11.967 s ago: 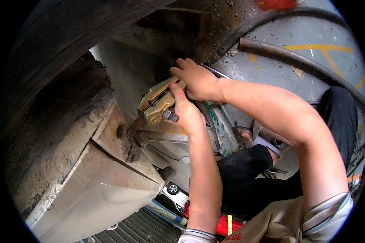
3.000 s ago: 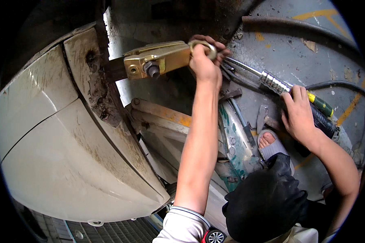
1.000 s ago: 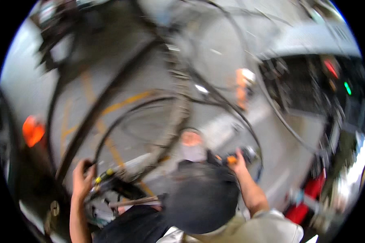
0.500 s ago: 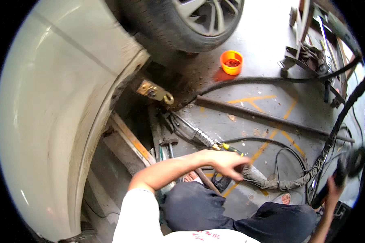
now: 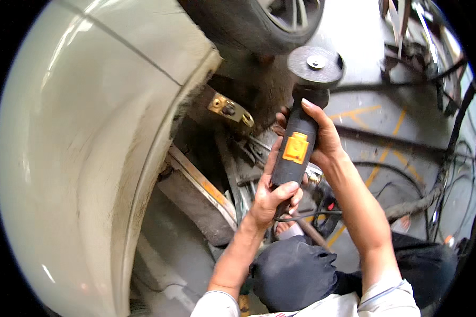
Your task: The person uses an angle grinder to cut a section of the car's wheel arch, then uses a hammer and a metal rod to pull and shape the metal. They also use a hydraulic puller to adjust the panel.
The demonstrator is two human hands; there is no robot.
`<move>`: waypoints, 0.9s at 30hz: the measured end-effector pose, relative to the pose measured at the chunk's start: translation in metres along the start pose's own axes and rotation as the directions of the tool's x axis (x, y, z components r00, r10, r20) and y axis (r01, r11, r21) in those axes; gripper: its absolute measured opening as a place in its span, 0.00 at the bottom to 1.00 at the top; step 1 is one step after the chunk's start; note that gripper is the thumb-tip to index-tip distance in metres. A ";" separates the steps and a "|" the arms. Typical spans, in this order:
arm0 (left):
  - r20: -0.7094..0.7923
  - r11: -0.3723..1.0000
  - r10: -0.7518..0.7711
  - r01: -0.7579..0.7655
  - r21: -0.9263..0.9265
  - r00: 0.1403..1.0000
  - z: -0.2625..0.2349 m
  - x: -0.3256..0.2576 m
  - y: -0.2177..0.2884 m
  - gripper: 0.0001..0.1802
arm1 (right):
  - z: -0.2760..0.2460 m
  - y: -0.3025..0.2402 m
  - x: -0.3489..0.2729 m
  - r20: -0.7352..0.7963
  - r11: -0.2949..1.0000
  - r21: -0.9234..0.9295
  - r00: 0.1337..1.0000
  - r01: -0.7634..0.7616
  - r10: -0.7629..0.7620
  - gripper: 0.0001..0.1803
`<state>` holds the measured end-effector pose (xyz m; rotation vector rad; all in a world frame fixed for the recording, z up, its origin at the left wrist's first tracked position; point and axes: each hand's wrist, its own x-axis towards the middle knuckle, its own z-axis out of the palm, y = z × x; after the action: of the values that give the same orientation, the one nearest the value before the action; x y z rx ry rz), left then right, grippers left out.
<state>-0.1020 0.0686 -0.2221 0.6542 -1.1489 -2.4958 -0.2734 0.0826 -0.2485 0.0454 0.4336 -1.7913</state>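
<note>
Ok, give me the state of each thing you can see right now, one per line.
angle grinder: held up in both hands, disc end away from the person
grinder disc: clear of the car body, touching nothing
left hand: gripping the grinder's rear end
right hand: wrapped round the grinder body
brass clamp: on the wheel-arch edge, unheld

The angle grinder (image 5: 297, 145) is black with a yellow-orange switch patch and a dark grey disc (image 5: 316, 65), beside a dirty white car panel (image 5: 84, 137), a brass-coloured bracket (image 5: 228, 109), a black tyre (image 5: 248, 24) and a grey floor (image 5: 402, 132) striped with yellow lines.
</note>
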 end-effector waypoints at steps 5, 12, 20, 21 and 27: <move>-0.119 0.928 -0.060 0.100 0.358 0.991 -0.020 -0.016 -0.034 0.56 | -0.048 0.031 0.002 -0.296 0.962 -0.273 0.953 -0.025 -0.059 0.16; -0.061 0.689 -0.183 0.173 0.704 0.981 -0.022 -0.041 -0.010 0.46 | -0.038 0.044 0.005 -0.446 0.971 -0.233 0.893 -0.048 -0.062 0.12; -0.170 0.580 -0.038 0.160 0.799 0.985 -0.018 -0.064 0.014 0.39 | -0.007 0.062 0.012 -0.285 0.999 -0.047 0.959 -0.003 -0.010 0.14; -0.192 0.584 -0.027 0.171 0.794 0.981 -0.021 -0.070 0.017 0.40 | -0.004 0.066 0.012 -0.295 0.974 -0.214 0.956 -0.076 0.010 0.11; -0.234 0.286 0.108 0.195 0.938 0.966 -0.009 -0.089 0.060 0.57 | 0.024 0.117 0.017 -0.100 0.991 -0.108 0.992 -0.081 0.070 0.10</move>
<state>-0.0167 0.0661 -0.1571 1.2351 -2.5274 -1.3263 -0.1631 0.0362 -0.2617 0.0692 0.5935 -1.6920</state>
